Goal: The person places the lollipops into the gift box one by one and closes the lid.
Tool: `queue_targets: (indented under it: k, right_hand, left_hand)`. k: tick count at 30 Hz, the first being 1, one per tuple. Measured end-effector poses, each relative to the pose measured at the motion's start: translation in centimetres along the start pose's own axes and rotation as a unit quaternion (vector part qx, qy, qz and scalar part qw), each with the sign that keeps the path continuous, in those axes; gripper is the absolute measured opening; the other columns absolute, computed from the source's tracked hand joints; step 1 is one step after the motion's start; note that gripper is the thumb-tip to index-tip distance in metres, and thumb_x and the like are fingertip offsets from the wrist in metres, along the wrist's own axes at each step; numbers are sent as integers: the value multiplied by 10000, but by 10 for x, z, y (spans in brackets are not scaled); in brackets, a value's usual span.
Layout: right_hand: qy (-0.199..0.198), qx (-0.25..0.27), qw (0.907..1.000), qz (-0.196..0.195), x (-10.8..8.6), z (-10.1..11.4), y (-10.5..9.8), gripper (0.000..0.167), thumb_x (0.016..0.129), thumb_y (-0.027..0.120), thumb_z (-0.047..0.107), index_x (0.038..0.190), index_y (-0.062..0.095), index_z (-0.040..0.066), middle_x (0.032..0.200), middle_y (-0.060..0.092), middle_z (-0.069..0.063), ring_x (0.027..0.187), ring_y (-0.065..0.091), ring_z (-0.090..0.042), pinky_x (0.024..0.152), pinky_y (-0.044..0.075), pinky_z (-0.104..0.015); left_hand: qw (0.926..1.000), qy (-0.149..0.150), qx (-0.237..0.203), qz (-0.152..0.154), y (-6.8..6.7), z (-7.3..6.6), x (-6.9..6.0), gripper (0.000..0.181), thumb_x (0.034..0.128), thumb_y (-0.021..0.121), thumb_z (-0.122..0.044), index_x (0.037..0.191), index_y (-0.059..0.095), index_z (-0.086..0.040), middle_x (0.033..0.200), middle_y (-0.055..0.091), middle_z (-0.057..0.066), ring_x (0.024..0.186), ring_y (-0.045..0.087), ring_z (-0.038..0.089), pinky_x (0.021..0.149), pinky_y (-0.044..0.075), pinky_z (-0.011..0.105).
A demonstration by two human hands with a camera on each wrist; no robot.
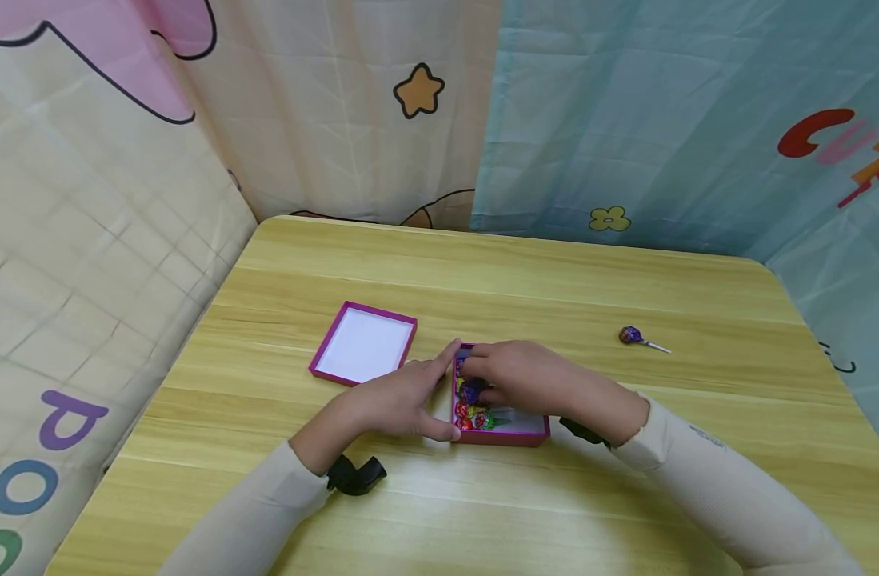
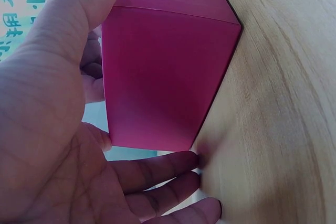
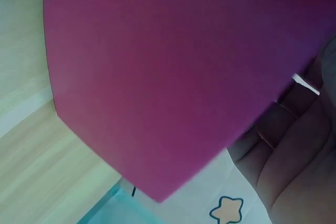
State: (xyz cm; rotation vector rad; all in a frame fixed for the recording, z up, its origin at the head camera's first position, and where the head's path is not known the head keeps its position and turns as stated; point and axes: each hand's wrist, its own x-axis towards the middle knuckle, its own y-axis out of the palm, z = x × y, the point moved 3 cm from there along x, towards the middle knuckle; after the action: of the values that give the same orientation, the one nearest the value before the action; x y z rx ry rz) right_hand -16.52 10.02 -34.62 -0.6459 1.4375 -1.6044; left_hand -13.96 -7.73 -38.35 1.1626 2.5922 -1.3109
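Note:
A magenta box (image 1: 507,439) stands on the table, with several wrapped lollipops (image 1: 475,418) along its left side. My right hand (image 1: 529,376) reaches down into it, fingers curled around a dark purple-wrapped lollipop (image 1: 472,391). A short piece of white stick (image 3: 306,84) shows by those fingers in the right wrist view; the box wall hides the fingertips. Along the box's left side, my left hand (image 1: 399,400) lies spread, thumb at the near corner and index finger toward the far corner. Its other fingers extend beside the magenta wall (image 2: 163,77) in the left wrist view.
To the left of the box lies its square lid (image 1: 367,346), white inside face up. One lollipop (image 1: 630,335) rests alone on the right of the wooden table (image 1: 554,512). Printed curtains (image 1: 381,144) hang behind the table and at both sides.

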Motion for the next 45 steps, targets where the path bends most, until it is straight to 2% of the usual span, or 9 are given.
queue_targets:
  k: [2, 7, 10, 14, 19, 25, 33, 37, 45]
  right_hand:
    - [34, 80, 9999, -107, -4, -2, -3, 238, 885, 774, 235, 1083, 676, 148, 1006, 648, 4, 793, 566, -114, 747, 540, -321]
    - [287, 468, 9961, -686, -22, -19, -16, 220, 887, 767, 176, 1086, 693, 117, 997, 661, -12, 800, 605, -136, 735, 536, -330]
    - [661, 666, 9908, -973, -36, -35, -27, 257, 888, 765, 156, 1130, 698, 105, 1055, 668, -15, 859, 632, -158, 762, 547, -346]
    - [1049, 768, 9827, -1319, -54, -57, -37, 261, 879, 769, 124, 1123, 684, 90, 1059, 666, -10, 858, 610, -155, 743, 539, -354]
    - [1602, 1035, 9691, -1566, -75, -95, -36, 237, 895, 743, 93, 1116, 668, 51, 1035, 670, -56, 888, 607, -208, 763, 526, -412]
    - [2336, 1433, 9511, -1424, -97, -139, -20, 258, 953, 678, 137, 1169, 637, 2, 1120, 653, -169, 995, 609, -304, 810, 511, -499]
    - [2766, 1848, 9366, -1101, -123, -172, -3, 299, 976, 646, 145, 1217, 606, -28, 1206, 613, -223, 1075, 593, -362, 848, 491, -536]
    - [2879, 1861, 9345, -961, -133, -181, 2, 305, 972, 651, 149, 1214, 606, -32, 1184, 625, -215, 1052, 606, -362, 827, 501, -521]
    - [3002, 1901, 9326, -631, -147, -192, 11, 298, 955, 682, 210, 1154, 620, -3, 1066, 670, -134, 924, 632, -279, 758, 500, -445]
  left_hand:
    - [10000, 13, 5, -21, 0, 0, 0, 1186, 808, 758, -564, 1606, -41, -202, 1573, 330, 117, 1407, 343, 230, 1130, 307, 423]
    - [10000, 46, 20, -80, 0, -1, 1, 1204, 794, 765, -577, 1607, -36, -194, 1573, 332, 113, 1411, 343, 234, 1132, 304, 420]
    - [10000, 20, 22, -84, 0, -1, 2, 1214, 787, 768, -586, 1605, -42, -204, 1586, 312, 108, 1423, 329, 248, 1137, 297, 426]
    - [10000, -38, 47, -74, 1, -1, 2, 1218, 783, 772, -584, 1606, -43, -206, 1597, 290, 106, 1436, 309, 266, 1141, 288, 435]
    - [9999, -111, 27, -43, 1, -1, 2, 1219, 780, 774, -584, 1605, -46, -218, 1608, 268, 90, 1446, 289, 269, 1146, 277, 441]
    - [9999, -113, -4, -21, 1, -1, 2, 1215, 784, 776, -575, 1605, -45, -217, 1614, 256, 83, 1448, 283, 269, 1146, 278, 442]
    - [10000, -85, 18, -37, 0, -1, 2, 1219, 783, 777, -576, 1605, -47, -215, 1606, 270, 97, 1440, 299, 259, 1144, 282, 433]
    - [10000, -73, 36, -43, 1, 0, 3, 1217, 784, 772, -584, 1605, -48, -217, 1607, 270, 93, 1439, 300, 259, 1142, 286, 435]
    - [10000, -68, -54, -17, 2, 0, 2, 1218, 786, 780, -567, 1605, -47, -208, 1606, 270, 102, 1436, 306, 264, 1139, 292, 438]
